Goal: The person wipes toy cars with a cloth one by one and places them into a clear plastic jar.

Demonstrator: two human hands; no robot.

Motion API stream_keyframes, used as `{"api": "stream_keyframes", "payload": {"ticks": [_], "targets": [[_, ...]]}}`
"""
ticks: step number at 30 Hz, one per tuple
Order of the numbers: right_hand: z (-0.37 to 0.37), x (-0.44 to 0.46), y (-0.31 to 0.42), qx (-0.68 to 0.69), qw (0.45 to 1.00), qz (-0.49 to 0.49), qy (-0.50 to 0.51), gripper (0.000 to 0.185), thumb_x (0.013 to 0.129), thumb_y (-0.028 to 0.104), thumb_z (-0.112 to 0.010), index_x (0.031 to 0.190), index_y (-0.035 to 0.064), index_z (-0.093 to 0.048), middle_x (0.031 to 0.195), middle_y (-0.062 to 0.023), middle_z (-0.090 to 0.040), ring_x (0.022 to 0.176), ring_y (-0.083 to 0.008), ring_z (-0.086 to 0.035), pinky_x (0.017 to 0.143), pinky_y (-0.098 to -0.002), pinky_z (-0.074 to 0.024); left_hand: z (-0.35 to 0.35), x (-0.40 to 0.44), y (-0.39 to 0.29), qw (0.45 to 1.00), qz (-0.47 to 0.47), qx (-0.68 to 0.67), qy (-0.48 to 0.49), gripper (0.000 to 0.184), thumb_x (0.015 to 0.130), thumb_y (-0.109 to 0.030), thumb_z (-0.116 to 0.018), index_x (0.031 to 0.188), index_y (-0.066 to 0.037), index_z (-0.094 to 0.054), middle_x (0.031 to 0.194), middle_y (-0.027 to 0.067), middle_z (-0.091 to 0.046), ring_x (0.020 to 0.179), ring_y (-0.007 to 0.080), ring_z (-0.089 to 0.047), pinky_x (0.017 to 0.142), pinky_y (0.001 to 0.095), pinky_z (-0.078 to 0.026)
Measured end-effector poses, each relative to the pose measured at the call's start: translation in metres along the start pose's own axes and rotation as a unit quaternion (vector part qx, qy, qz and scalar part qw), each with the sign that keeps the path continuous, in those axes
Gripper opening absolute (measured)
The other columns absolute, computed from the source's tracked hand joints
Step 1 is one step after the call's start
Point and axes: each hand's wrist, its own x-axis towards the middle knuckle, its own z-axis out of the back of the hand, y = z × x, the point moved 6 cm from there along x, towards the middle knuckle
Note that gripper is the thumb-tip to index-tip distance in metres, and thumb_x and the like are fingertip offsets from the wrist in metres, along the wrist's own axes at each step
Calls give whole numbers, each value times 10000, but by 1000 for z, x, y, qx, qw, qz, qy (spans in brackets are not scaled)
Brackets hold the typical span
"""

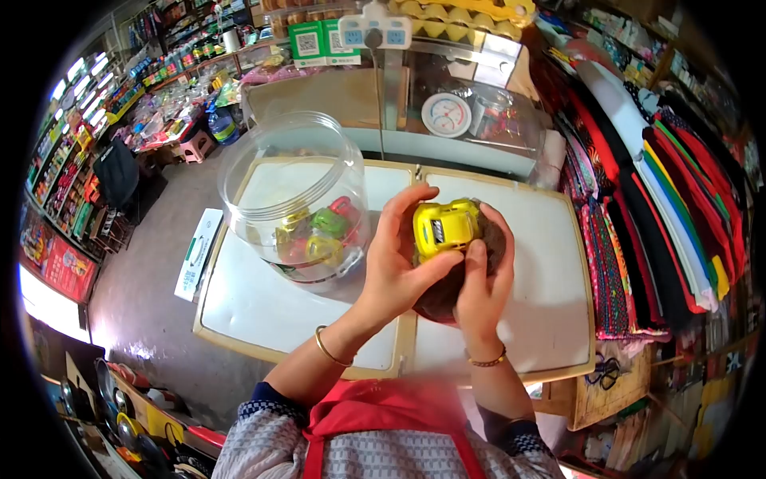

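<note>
A yellow toy car is held between my two hands, in front of my chest. My left hand curves around its left side, thumb along the near edge. On the opposite side, my right hand grips the car with its fingers bent and its thumb at the front. Under the car and hands is a dark brown, rounded thing; its kind is unclear. To the left, a large clear plastic jar stands without a lid on the white table. Red, green and yellow toy cars lie inside it.
A glass display case rises behind the table, with a round dial gauge in it. Egg trays sit on top. Folded fabrics hang at right, scissors lie below them, and a white box is at left.
</note>
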Motion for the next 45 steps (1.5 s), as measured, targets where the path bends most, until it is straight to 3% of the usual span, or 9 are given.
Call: {"api": "stream_keyframes", "payload": {"ticks": [5,8,13,17,25,33,35,39,45], "targets": [[-43,-15,43,-180,939,279,94,383,834,68,-554,1206,-11,-511,1284,-218,-466,1207,-393,-448,1024,-434,-331,17,-12,-8,995,70,-17,-72,444,872,-140,-393,1282,28,-416,1253,166,-469,1143,229,-460,974,318,-360],[-46,-6,45,-147,966,181,115,348,877,56,-516,1214,-31,-497,1207,-211,-523,1120,-362,-521,955,-394,-398,26,-11,-18,980,14,196,27,435,891,-140,-385,1292,26,-402,1219,158,-477,1097,238,-477,976,314,-349],[-46,6,42,-31,992,6,126,314,908,42,-471,1207,-49,-497,1183,-207,-553,1119,-338,-533,950,-371,-408,26,-7,-19,991,55,78,96,406,955,-202,-448,1303,-15,-354,1083,162,-503,979,253,-518,880,317,-402],[-64,-19,59,-247,899,322,167,380,834,80,-570,1195,-30,-527,1273,-203,-495,1237,-422,-403,1010,-467,-344,28,-18,-9,931,-29,362,38,280,991,-183,-368,1229,-37,-400,1076,103,-537,968,139,-518,835,271,-431],[-51,15,36,-47,945,-9,324,232,873,90,-559,1084,8,-607,1133,-141,-614,1091,-302,-575,916,-349,-448,31,-22,8,981,131,10,145,425,1014,-324,-324,1215,24,-464,1054,102,-581,958,125,-519,813,270,-434],[-41,4,27,-114,971,136,160,243,877,15,-505,1104,-30,-580,1103,-170,-617,1038,-283,-597,901,-319,-449,26,-35,3,966,243,73,51,332,975,-257,-463,1168,13,-487,876,104,-583,815,108,-523,704,261,-438],[-39,7,1,18,961,-131,241,282,973,141,-414,1132,-27,-576,1090,-127,-632,1042,-188,-579,909,-298,-431,25,-34,1,969,205,87,105,360,991,-293,-425,1140,24,-506,884,79,-592,818,107,-523,704,263,-440],[-47,2,-11,181,910,-261,265,387,1002,253,-358,1129,-54,-555,1156,-128,-590,1087,-188,-549,956,-304,-405,30,-32,36,954,281,-71,73,431,1005,-350,-370,1098,33,-544,852,31,-597,790,94,-523,696,254,-439],[-47,2,10,-49,973,132,184,269,856,-13,-530,1121,-15,-578,1215,-154,-567,1170,-242,-518,994,-332,-376,46,-22,18,917,115,377,62,407,978,-327,-408,810,11,-557,646,185,-579,595,341,-584,536,394,-424]]}}
